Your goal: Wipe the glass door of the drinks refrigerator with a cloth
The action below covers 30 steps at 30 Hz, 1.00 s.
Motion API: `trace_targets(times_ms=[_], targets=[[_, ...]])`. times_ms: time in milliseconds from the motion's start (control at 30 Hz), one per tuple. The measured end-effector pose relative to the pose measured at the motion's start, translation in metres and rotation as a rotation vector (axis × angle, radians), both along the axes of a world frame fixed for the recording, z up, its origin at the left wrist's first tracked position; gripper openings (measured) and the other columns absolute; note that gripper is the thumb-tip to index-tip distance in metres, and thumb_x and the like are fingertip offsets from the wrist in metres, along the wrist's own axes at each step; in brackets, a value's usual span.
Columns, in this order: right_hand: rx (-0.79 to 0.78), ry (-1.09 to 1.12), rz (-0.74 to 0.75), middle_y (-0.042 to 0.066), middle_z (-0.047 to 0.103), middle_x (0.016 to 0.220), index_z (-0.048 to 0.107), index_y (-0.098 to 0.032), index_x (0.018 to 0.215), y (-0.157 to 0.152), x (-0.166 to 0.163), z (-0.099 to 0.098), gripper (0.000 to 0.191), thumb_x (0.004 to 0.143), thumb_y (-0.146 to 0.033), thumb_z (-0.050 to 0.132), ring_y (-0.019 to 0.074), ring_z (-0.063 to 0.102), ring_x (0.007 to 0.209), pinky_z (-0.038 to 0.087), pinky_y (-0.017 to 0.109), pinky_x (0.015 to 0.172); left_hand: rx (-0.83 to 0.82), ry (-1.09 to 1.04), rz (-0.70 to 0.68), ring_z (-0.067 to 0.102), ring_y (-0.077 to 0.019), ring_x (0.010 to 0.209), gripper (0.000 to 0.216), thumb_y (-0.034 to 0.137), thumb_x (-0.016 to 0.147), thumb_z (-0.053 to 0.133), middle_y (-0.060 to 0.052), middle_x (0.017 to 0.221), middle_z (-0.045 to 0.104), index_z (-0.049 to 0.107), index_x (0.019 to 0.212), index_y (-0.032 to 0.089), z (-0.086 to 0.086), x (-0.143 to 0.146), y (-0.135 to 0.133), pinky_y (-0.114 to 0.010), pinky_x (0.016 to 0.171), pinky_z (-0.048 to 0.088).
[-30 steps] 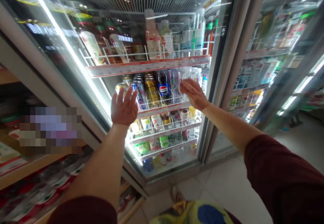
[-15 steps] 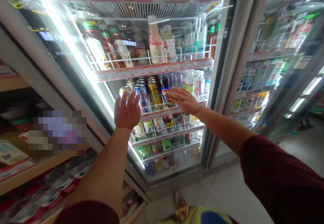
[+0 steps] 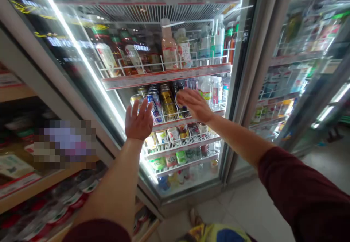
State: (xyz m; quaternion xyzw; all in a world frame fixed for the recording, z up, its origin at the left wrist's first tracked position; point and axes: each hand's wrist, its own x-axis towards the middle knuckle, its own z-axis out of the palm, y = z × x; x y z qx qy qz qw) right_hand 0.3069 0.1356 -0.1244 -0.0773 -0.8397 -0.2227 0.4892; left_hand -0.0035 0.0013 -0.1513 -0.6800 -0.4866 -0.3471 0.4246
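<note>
A lit drinks cooler with a glass door (image 3: 180, 191) is before me, bottles and cans on its wire shelves. My left hand (image 3: 139, 121) is raised in front of the glass, fingers spread, nearest to a blue can (image 3: 155, 107) and the cans around it. Fingers stretched out and side by side, my right hand (image 3: 195, 105) is in front of a dark bottle (image 3: 178, 85), covering most of it. Gold cans (image 3: 168, 101) stand between the two hands. Nothing shows in either hand; whether they touch the glass I cannot tell.
A shelf (image 3: 54, 178) of packaged goods runs along the left. Another glass-fronted cooler (image 3: 290, 59) stands on the right, past a metal door frame (image 3: 253, 77). Pale floor tiles (image 3: 243, 202) lie below, with a shoe (image 3: 194, 216) at the bottom.
My right hand has shifted slightly up and left, hiding more of the dark bottle, its fingers a little more bent. My left hand stays almost in place.
</note>
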Motion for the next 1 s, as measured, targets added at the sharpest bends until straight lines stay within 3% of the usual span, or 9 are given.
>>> trace_targets(times_ms=[100,300,500,567,700,767,900,1000], targets=[[-0.097,0.223,-0.031,-0.002,0.053,0.169,0.037,-0.040,0.169,0.002,-0.011,0.010,0.064,0.111,-0.016,0.040,0.0255,0.032,0.167,0.027,0.056,0.140,-0.001,-0.006,-0.001,0.010,-0.0281,0.170,0.068,0.034,0.107,0.047,-0.005,0.177,0.035,0.027,0.173,0.038,0.000,0.000,0.000,-0.062,0.141,0.005],[0.016,-0.165,0.031,-0.006,0.065,0.158,0.054,-0.040,0.158,-0.020,-0.024,-0.011,0.052,0.112,-0.019,0.044,0.0168,0.047,0.159,0.038,0.044,0.136,0.023,0.018,-0.003,0.011,-0.0273,0.170,0.069,0.033,0.107,0.048,-0.005,0.175,0.038,0.026,0.173,0.038,0.001,-0.001,-0.001,-0.062,0.141,0.008],[-0.052,0.223,-0.073,-0.003,0.057,0.166,0.055,-0.035,0.157,-0.013,-0.029,0.026,0.051,0.112,-0.016,0.038,0.0207,0.036,0.165,0.034,0.050,0.138,0.002,-0.007,0.012,0.011,-0.0302,0.170,0.064,0.038,0.108,0.045,-0.008,0.174,0.039,0.033,0.171,0.034,0.000,-0.001,-0.001,-0.068,0.139,0.010],[-0.051,0.220,-0.060,-0.002,0.059,0.164,0.058,-0.035,0.153,-0.014,-0.032,0.017,0.048,0.113,-0.017,0.039,0.0209,0.037,0.165,0.036,0.050,0.138,-0.008,-0.017,0.019,0.010,-0.0299,0.170,0.062,0.039,0.109,0.043,-0.007,0.174,0.040,0.036,0.170,0.034,-0.001,-0.001,-0.001,-0.068,0.139,0.009],[0.107,-0.127,0.076,-0.004,0.068,0.154,0.067,-0.033,0.138,-0.019,-0.033,-0.013,0.033,0.114,-0.025,0.046,0.0173,0.049,0.157,0.046,0.046,0.131,-0.027,-0.031,0.018,0.010,-0.0289,0.170,0.062,0.038,0.108,0.043,-0.005,0.174,0.041,0.036,0.170,0.035,-0.001,0.000,-0.001,-0.064,0.140,0.006],[0.131,-0.167,0.101,-0.005,0.068,0.154,0.068,-0.032,0.132,-0.016,-0.030,-0.010,0.029,0.114,-0.026,0.047,0.0171,0.049,0.158,0.046,0.047,0.131,-0.018,-0.024,0.021,0.013,-0.0288,0.170,0.063,0.037,0.108,0.045,-0.006,0.174,0.041,0.035,0.170,0.035,-0.001,0.000,0.000,-0.063,0.140,0.006],[0.007,0.156,0.044,0.000,0.064,0.159,0.068,-0.032,0.132,-0.010,-0.032,0.016,0.037,0.112,-0.019,0.040,0.0189,0.041,0.163,0.038,0.051,0.136,0.013,-0.007,0.048,0.016,-0.0295,0.169,0.060,0.041,0.108,0.041,-0.006,0.172,0.045,0.040,0.168,0.033,0.001,0.000,-0.001,-0.061,0.140,0.010],[-0.052,0.201,0.017,0.002,0.061,0.161,0.066,-0.033,0.137,-0.020,-0.040,0.007,0.038,0.110,-0.020,0.041,0.0221,0.037,0.165,0.035,0.054,0.137,-0.007,0.004,0.078,0.015,-0.0306,0.169,0.058,0.043,0.110,0.037,-0.005,0.172,0.046,0.046,0.165,0.028,0.001,0.000,-0.001,-0.060,0.140,0.010]])
